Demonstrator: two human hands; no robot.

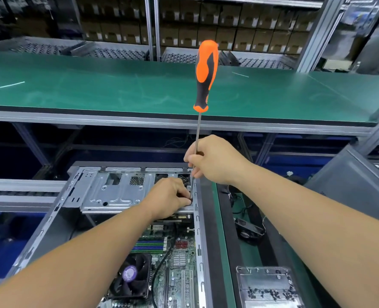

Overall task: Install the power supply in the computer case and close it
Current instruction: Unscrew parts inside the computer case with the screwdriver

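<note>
Open computer case (77, 196) lying on desk (226, 252), motherboard exposed. Right hand (215, 158) gripping upright screwdriver (206, 74) by its shaft at the case's right rim; left hand (170, 196) pinching something small beside the tip.

bench (117, 90): green mat, far side, two thin white strips lying on it
shelves (228, 25): stacked brown cartons behind
tray (266, 285): clear plastic, small dark screws inside (near right)
fan (248, 230): black, loose, wired
</note>
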